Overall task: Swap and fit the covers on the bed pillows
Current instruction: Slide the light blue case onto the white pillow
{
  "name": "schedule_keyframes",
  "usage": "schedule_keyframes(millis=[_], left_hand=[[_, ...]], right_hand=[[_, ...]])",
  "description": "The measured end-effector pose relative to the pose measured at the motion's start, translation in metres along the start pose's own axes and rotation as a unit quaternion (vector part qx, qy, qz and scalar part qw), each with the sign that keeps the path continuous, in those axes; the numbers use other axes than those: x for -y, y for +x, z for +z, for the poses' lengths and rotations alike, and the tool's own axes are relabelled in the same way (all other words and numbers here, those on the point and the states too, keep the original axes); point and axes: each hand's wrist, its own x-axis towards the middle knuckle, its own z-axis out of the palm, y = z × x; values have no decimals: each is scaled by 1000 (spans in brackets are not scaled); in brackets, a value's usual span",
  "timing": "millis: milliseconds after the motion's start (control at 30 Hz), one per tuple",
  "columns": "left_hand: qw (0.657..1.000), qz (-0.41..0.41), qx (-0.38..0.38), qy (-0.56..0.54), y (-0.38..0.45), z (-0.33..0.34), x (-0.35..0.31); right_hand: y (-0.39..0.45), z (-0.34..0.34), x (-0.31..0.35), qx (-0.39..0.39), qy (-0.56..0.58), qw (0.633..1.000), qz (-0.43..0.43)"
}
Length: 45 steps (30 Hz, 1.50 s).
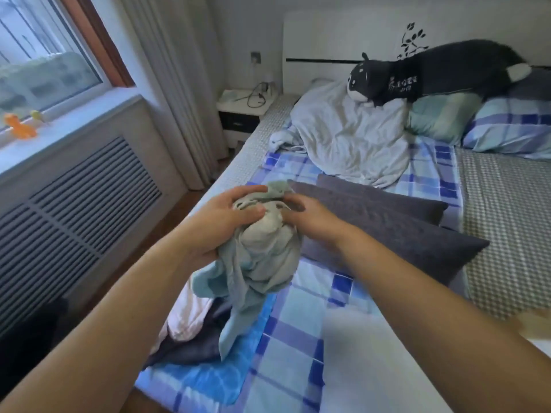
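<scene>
Your left hand [220,222] curls its fingers and thumb round the top of a bunched pale green cover [262,257], held up over the near edge of the bed [328,338], its tail hanging below your fingers. Your right hand [310,217] pinches the same bunch from the other side, but its fingertips are buried in the folds, so you cannot see how far they close. Just beyond your fingers lies a dark grey pillow [387,222], then a crumpled white cover [348,138].

Cover [262,257] in the left hand [220,222]: pale green-blue, beige inside. Pillows [387,222] just past the right hand [310,216]: dark grey. Sheet [304,332] below both: blue-white check.
</scene>
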Motion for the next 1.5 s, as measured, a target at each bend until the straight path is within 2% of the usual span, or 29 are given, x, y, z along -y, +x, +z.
schedule_keyframes(millis=[33, 100, 167, 233, 333, 433, 500, 533, 633, 700, 867, 967, 1100, 1200, 1367, 1433, 1500], left_hand=[[999, -40, -36, 7, 7, -6, 32], [986, -132, -100, -1, 12, -15, 106], [964, -221, -143, -36, 11, -16, 180], [940, -279, -184, -73, 11, -12, 239], [924, -292, -227, -98, 16, -1, 297], [930, -278, -219, -104, 18, 11, 324], [936, -271, -209, -79, 14, 16, 328], [939, -267, -206, -70, 12, 18, 326], [951, -246, -167, -87, 6, 32, 307], [964, -225, -108, -96, 3, 49, 284], [975, -198, 39, -90, -21, 90, 223], [979, -162, 121, 3, -37, 108, 202], [965, -100, 227, 88, -54, 128, 180], [938, -2, 255, 233, -59, 145, 173], [887, 130, 195, 398, -56, 180, 163], [897, 143, 208, 364, -59, 196, 162], [922, 104, 228, 297, -64, 210, 172]], right_hand=[[3, -6, -37, -12, -79, 996, 41], [-14, -20, -114, -47, -196, 965, 169], [-47, -34, -186, -9, -289, 917, 273], [-67, -46, -237, 37, -373, 872, 314], [-52, -57, -291, 67, -447, 835, 314], [-45, -54, -332, 142, -429, 812, 369], [-64, -44, -332, 159, -374, 824, 394], [-78, -39, -324, 152, -347, 845, 377], [-132, -34, -277, 88, -292, 912, 274], [-176, -34, -238, 38, -283, 932, 223], [-250, -31, -188, -66, -291, 948, 112], [-267, -37, -177, -99, -267, 955, 81], [-288, -47, -168, -118, -248, 959, 63], [-294, -50, -165, -129, -236, 961, 58], [-301, -51, -163, -167, -168, 968, 85], [-308, -50, -162, -184, -123, 970, 101], [-315, -49, -160, -200, -88, 971, 101]])
